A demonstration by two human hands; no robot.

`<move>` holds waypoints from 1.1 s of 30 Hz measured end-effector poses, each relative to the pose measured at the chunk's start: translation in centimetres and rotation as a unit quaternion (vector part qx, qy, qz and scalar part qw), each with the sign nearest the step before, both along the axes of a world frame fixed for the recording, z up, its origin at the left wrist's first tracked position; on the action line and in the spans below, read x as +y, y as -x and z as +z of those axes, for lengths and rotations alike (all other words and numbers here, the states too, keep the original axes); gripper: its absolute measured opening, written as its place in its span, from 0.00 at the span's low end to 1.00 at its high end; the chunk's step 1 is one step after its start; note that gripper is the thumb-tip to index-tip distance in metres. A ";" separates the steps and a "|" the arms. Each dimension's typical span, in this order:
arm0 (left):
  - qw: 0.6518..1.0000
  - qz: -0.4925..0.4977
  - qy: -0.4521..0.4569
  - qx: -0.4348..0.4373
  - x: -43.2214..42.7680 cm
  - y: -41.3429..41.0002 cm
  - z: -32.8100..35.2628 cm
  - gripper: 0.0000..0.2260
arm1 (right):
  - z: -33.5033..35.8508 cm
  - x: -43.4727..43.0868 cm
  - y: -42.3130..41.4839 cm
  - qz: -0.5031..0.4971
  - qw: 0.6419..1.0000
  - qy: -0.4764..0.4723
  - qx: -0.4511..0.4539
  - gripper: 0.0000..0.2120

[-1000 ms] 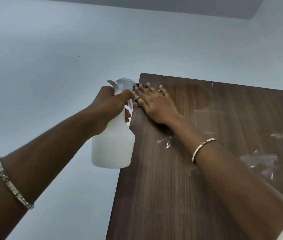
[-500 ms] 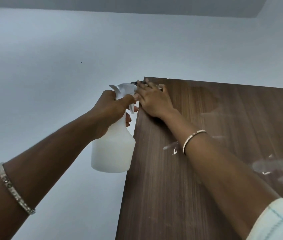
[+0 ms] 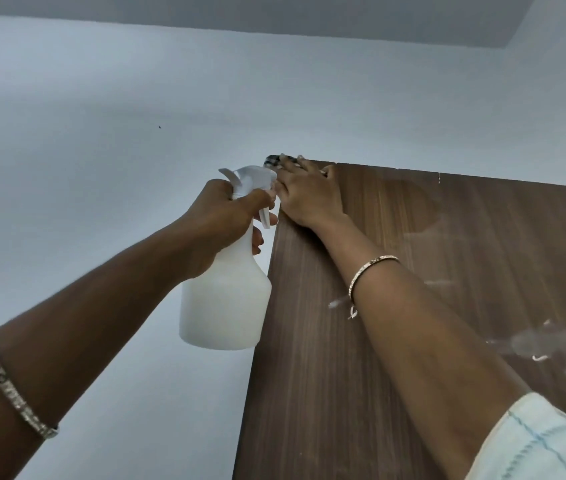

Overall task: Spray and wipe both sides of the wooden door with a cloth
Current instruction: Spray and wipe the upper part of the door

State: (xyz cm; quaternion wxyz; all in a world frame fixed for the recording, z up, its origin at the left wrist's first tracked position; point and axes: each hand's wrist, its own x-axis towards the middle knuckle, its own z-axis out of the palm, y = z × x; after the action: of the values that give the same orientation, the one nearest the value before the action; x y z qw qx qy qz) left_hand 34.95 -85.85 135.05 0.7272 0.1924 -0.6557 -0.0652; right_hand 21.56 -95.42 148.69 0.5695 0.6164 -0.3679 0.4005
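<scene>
the right hand (image 3: 305,197) has crept up to the top left corner of the door (image 3: 413,341), fingers flat on the mostly hidden cloth (image 3: 272,160). the left hand (image 3: 219,216) grips the bottle (image 3: 226,299) just left of it; pushed further, the cloth could slip off the edge.

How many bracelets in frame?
2. A silver bracelet on the left arm, low at the frame's left edge; a gold bracelet on the right wrist, in front of the wooden door. The sleeve may hide more.
</scene>
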 end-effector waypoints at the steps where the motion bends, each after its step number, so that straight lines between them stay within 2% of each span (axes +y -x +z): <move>1: 1.000 -0.003 0.002 -0.003 -0.1 0.1 0.1 0.10 | 0.6 0.3 0.5 0.011 1.000 -0.003 -0.009 0.22; 4: 1.000 -0.006 0.011 -0.005 -0.3 0.0 0.2 0.10 | 2.5 0.6 2.3 0.041 0.992 -0.005 -0.115 0.23; 7: 1.000 -0.004 0.010 -0.007 -0.8 -0.3 0.3 0.11 | 2.5 0.3 2.2 0.029 0.972 0.007 -0.233 0.24; 9: 1.000 -0.019 0.005 -0.003 -0.8 -0.4 0.2 0.11 | 1.0 0.3 0.7 0.025 0.977 0.006 -0.213 0.25; 13: 0.999 -0.034 0.008 0.002 -1.0 -0.4 0.0 0.11 | -4.0 -0.2 -0.3 0.025 0.998 0.008 -0.054 0.23; 16: 0.999 -0.033 0.011 -0.002 -1.5 -0.3 -0.3 0.11 | -3.9 -0.1 2.7 0.017 0.999 0.001 -0.029 0.23; 18: 1.000 -0.028 0.010 -0.009 -1.7 -0.4 -0.8 0.12 | -2.0 0.3 5.6 0.024 0.996 0.016 -0.085 0.23; 20: 1.000 -0.024 0.009 -0.013 -1.9 -0.6 -1.3 0.13 | -0.4 0.9 8.8 0.033 0.982 0.023 -0.184 0.24; 23: 1.000 -0.024 0.005 -0.014 -1.9 -0.6 -1.8 0.13 | -0.8 1.1 9.5 0.019 0.959 0.006 -0.282 0.25; 25: 0.999 -0.029 0.004 -0.016 -1.6 -0.5 -2.2 0.13 | -2.7 1.0 6.7 0.016 0.969 0.013 -0.245 0.25; 28: 0.999 -0.047 0.004 -0.013 -1.3 0.2 -2.7 0.12 | -7.2 0.8 2.3 0.003 0.996 -0.002 -0.090 0.25; 30: 1.000 -0.028 0.000 -0.013 -1.1 1.0 -3.0 0.12 | -9.1 0.9 1.4 -0.025 0.999 -0.022 -0.003 0.26; 33: 0.999 -0.038 0.001 -0.019 -1.0 2.7 -3.5 0.13 | -8.1 2.0 4.8 -0.002 0.998 -0.048 0.030 0.25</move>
State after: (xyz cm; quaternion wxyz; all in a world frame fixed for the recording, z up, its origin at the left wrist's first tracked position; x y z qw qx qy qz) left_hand 32.28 -86.80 131.56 0.7119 0.1678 -0.6763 -0.0880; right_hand 16.75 -93.38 140.62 0.5506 0.6541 -0.3709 0.3625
